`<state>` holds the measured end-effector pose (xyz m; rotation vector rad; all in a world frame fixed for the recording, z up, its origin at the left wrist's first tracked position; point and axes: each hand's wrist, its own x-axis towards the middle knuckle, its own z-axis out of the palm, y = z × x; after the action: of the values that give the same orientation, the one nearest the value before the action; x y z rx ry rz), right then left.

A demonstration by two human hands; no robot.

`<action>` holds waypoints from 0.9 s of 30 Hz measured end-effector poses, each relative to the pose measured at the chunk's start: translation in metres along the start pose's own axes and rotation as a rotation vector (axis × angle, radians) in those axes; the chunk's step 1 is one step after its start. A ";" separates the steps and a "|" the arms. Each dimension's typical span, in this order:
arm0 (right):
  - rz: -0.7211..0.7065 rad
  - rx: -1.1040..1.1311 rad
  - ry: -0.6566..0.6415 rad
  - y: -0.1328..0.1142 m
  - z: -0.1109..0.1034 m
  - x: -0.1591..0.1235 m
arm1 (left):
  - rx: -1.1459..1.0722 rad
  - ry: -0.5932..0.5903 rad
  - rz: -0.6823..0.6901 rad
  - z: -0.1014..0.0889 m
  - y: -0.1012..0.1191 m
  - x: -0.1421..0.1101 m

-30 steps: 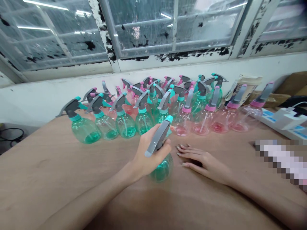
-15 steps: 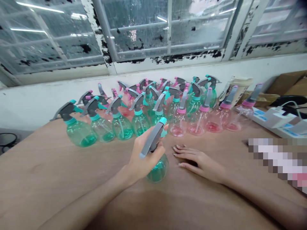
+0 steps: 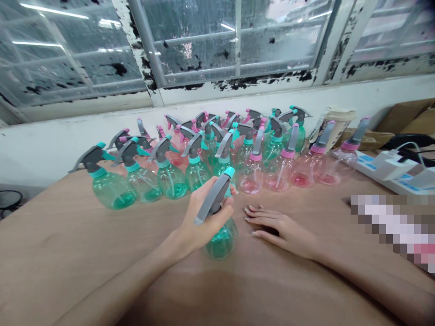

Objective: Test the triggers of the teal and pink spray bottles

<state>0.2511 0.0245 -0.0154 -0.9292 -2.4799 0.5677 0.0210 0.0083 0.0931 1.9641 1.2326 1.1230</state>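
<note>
My left hand (image 3: pixel 200 217) is wrapped round the neck of a green spray bottle (image 3: pixel 221 242) with a grey and teal trigger head. The bottle is in front of me at the middle of the table, and the fingers hide its collar. To the right of it, my right hand (image 3: pixel 278 228) rests on the tabletop with its fingers stretched out, holding nothing. Behind the hands stand green spray bottles (image 3: pixel 171 181) on the left and pink spray bottles (image 3: pixel 277 176) on the right, with more crowded at the back.
The wooden table (image 3: pixel 81 253) meets a white wall under windows (image 3: pixel 204 40). A paper cup (image 3: pixel 335 124), a cardboard box (image 3: pixel 408 120) and a white power strip (image 3: pixel 384 170) with plugs lie at the back right. A blurred-out patch (image 3: pixel 390 226) covers something near the right edge.
The whole view has shifted a little to the left. My left hand keeps its hold on the spray bottle, and my right hand stays flat on the table.
</note>
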 end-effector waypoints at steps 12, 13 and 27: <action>0.002 0.021 0.007 -0.001 -0.001 0.000 | -0.043 -0.020 0.055 0.000 0.000 -0.001; 0.003 0.026 0.009 -0.001 -0.001 0.000 | -0.039 -0.009 0.058 0.000 0.000 -0.001; 0.001 0.043 0.015 -0.002 -0.002 0.000 | 0.005 0.058 0.055 0.004 -0.006 -0.003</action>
<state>0.2511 0.0238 -0.0133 -0.9150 -2.4443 0.6106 0.0210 0.0085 0.0857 1.9934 1.2188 1.2130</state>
